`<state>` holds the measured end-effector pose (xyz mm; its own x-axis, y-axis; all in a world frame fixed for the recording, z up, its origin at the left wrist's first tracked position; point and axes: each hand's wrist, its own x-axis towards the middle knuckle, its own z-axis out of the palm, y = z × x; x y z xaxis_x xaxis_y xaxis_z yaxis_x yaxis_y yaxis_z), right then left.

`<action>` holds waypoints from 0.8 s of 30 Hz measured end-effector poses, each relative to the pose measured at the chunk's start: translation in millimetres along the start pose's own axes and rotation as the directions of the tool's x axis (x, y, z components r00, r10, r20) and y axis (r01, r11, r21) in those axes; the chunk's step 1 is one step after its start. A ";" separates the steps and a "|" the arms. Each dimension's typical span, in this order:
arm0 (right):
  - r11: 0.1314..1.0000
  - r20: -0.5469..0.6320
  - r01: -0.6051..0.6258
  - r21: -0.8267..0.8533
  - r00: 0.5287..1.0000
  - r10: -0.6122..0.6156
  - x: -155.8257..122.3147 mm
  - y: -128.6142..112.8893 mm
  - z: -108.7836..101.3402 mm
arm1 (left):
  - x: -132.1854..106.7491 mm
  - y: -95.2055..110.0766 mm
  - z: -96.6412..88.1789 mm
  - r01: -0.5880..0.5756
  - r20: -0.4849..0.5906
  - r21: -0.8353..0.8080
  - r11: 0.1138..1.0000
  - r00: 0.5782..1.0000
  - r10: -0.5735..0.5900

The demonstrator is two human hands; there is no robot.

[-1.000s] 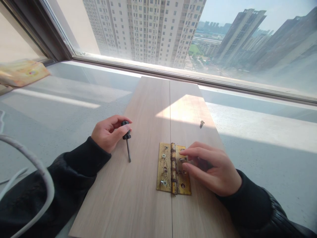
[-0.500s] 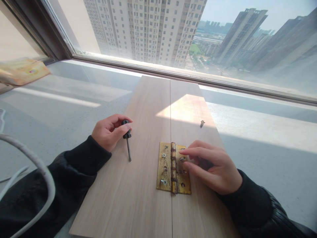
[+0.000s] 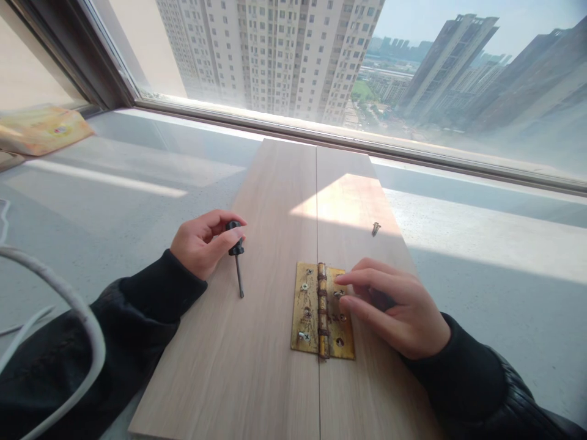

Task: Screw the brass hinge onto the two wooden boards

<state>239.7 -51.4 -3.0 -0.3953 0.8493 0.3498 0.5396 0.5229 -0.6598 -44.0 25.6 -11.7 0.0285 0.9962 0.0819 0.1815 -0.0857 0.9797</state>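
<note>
My left hand is closed around the black handle of a small screwdriver, whose metal shaft slants down toward me above the left board. A worn brass hinge lies across the seam of two pale wooden boards. Several cross-head screws stand in its holes, some of them tilted. Over the hinge's right leaf, my right hand has thumb and forefinger apart, their tips on either side of a leaning screw. Whether they touch it I cannot tell. The hand partly covers the leaf's upper right corner.
Two loose screws, as far as I can make out, lie on the right board. At left a white cable loops in front of my sleeve. A yellow packet sits on the pale sill, below the window frame.
My right thumb and forefinger have drawn slightly closer together around the leaning screw. The left hand and screwdriver stay as they were.
</note>
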 end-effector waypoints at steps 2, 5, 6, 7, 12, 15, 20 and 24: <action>0.999 0.018 0.003 0.050 1.000 -0.004 -1.2 2.3 -0.5 | -0.2 0.4 -0.1 0.004 0.000 0.001 1.000 1.000 -0.004; 1.000 0.027 0.006 0.031 1.000 -0.007 -0.8 2.2 -0.8 | -0.3 0.6 -0.4 0.003 0.005 0.003 1.000 1.000 -0.003; 1.000 0.026 0.007 0.009 1.000 -0.007 -0.2 1.3 -0.8 | -0.2 0.6 -0.5 0.002 0.006 0.004 1.000 1.000 -0.002; 1.000 0.026 0.006 -0.012 1.000 -0.005 0.6 0.1 -0.8 | -0.2 0.7 -0.6 0.002 0.006 0.006 1.000 1.000 -0.002; 0.998 0.002 0.001 -0.058 1.000 -0.001 1.6 -3.1 -0.5 | -0.1 0.9 -0.7 0.001 0.007 0.009 1.000 1.000 -0.001; 0.999 0.024 0.027 -0.025 0.999 -0.027 0.4 -1.8 -1.0 | -0.2 1.1 -0.7 0.001 0.011 0.006 1.000 1.000 -0.001; 0.998 0.046 0.055 -0.040 0.998 -0.053 1.2 -1.1 -1.0 | -0.1 1.3 -0.8 0.006 0.008 0.009 1.000 1.000 -0.006; 0.994 0.028 0.036 -0.107 0.999 -0.033 2.2 -3.0 1.0 | 0.3 1.5 -1.0 0.008 0.003 0.019 1.000 1.000 -0.008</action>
<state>236.5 -51.2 -0.9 -0.4336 0.8294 0.3523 0.6017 0.5575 -0.5719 -44.6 25.8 -10.0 0.0298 0.9968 0.0735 0.2007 -0.0780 0.9765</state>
